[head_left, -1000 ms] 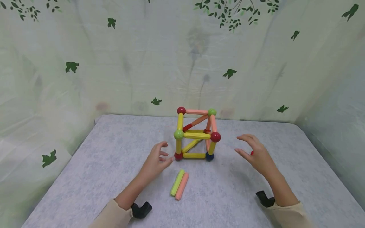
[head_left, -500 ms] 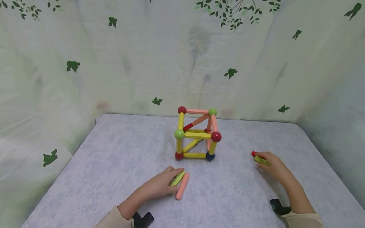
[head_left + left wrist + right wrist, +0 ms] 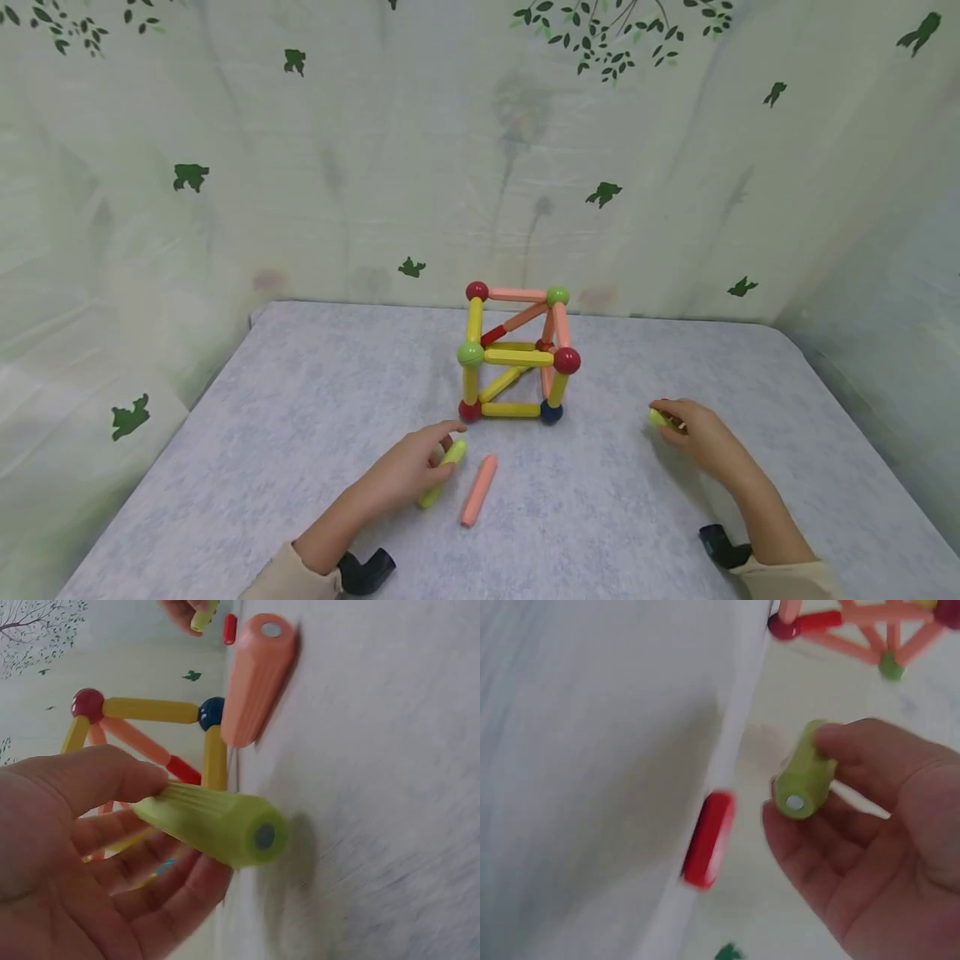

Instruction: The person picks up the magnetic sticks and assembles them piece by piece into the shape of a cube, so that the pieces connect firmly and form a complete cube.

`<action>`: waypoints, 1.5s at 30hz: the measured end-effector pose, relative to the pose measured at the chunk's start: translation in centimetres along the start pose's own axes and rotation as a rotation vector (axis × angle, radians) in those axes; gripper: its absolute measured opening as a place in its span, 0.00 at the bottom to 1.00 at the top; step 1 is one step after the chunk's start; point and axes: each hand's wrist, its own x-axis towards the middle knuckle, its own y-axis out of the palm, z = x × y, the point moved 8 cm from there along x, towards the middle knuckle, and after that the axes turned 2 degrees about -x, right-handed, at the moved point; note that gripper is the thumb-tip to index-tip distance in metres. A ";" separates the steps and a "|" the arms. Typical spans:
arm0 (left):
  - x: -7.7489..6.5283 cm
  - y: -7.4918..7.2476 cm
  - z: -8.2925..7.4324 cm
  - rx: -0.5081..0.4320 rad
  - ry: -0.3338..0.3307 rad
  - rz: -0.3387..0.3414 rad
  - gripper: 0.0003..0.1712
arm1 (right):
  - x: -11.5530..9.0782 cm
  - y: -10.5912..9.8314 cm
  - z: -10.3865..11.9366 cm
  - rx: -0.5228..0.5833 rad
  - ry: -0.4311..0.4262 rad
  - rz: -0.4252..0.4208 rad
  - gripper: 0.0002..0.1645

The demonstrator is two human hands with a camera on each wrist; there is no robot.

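Observation:
My left hand [image 3: 405,468] pinches a yellow-green magnetic stick [image 3: 217,821] between thumb and fingers. In the left wrist view its near end, with a round metal disc, points at the camera. Right of it a salmon magnetic stick [image 3: 478,492] lies on the table. Over on the right side, my right hand [image 3: 705,437] grips another yellow-green magnetic stick [image 3: 808,776] between thumb and fingers. A short red stick [image 3: 709,840] lies on the table near that hand; in the head view the fingers mostly hide it.
A cube-like frame of yellow and salmon sticks [image 3: 517,357] joined by balls stands at the table's middle, beyond both hands. One of its corners is a dark blue ball [image 3: 551,412]. The grey table [image 3: 337,358] ends at a leaf-printed cloth backdrop [image 3: 360,167].
My left hand has come down to the two loose sticks, taken the yellow-green one and drawn it left, away from the salmon one. My right hand has lowered and taken up a yellow-green stick.

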 end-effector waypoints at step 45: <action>0.9 -3.4 -7.9 -0.291 0.478 -0.467 0.16 | 5.9 5.7 15.2 -0.148 -0.331 -0.121 0.13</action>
